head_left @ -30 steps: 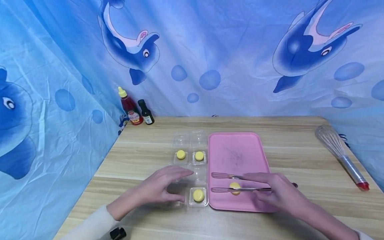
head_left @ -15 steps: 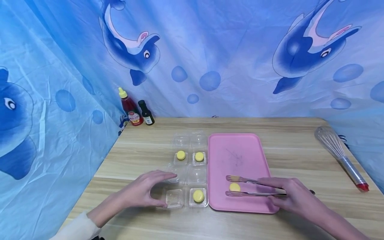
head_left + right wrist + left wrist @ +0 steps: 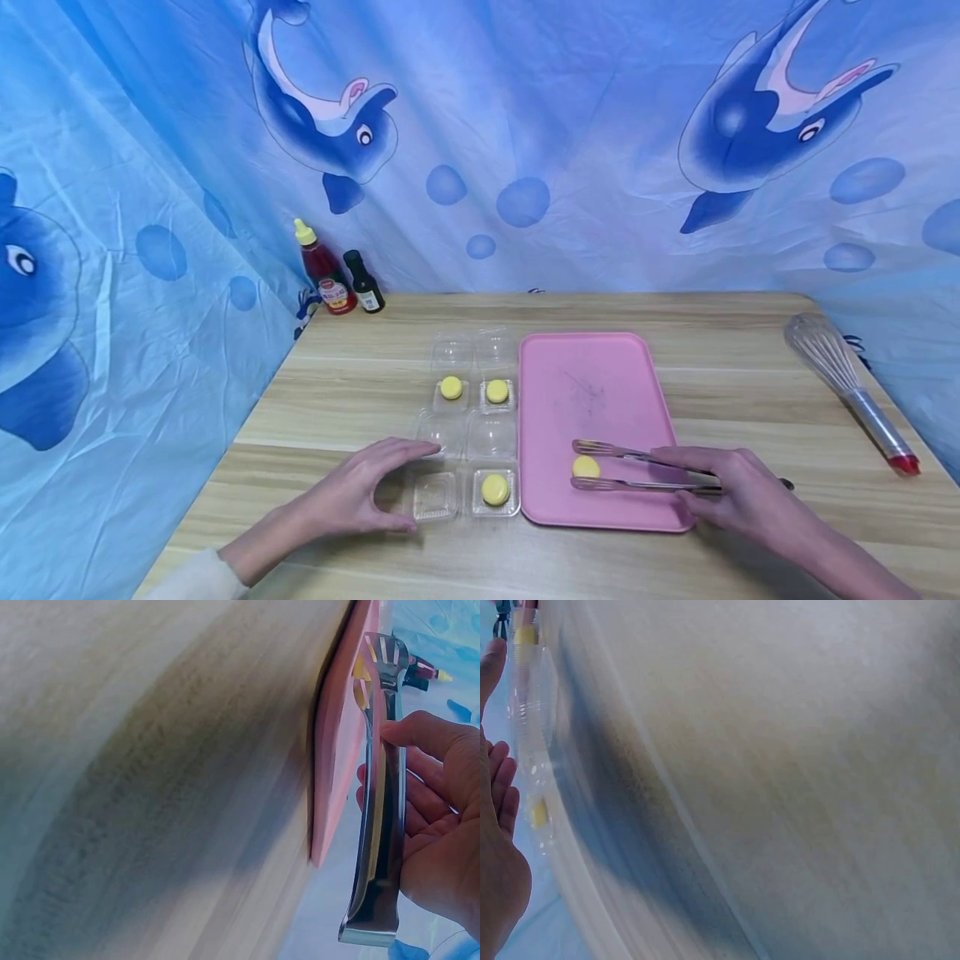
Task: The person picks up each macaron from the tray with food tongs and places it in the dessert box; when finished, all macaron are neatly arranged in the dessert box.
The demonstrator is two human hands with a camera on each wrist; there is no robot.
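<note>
My right hand [image 3: 750, 492] grips steel tongs [image 3: 637, 486] over the pink tray [image 3: 577, 367]. The tongs' two slotted ends stand apart, one on each side of a yellow macaron [image 3: 587, 467]. In the right wrist view, the thumb presses along one arm of the tongs [image 3: 388, 825]. To the left of the tray stand clear plastic boxes with lids folded back. Yellow macarons sit in three of their cups, one of them the near right macaron [image 3: 495, 490]. My left hand [image 3: 352, 492], thumb and fingers spread, is at the left side of the bare near-left cup [image 3: 435, 497]; contact is unclear.
A wire whisk [image 3: 851, 392] lies at the table's right edge. At the back left corner stand a red sauce bottle [image 3: 327, 275] and a small dark bottle [image 3: 363, 283]. A blue dolphin-print curtain [image 3: 585, 108] hangs behind the wooden table [image 3: 315, 383].
My left hand has moved left, uncovering the near-left cup. My right hand has shifted right with the tongs, whose ends now stand on either side of the tray's macaron.
</note>
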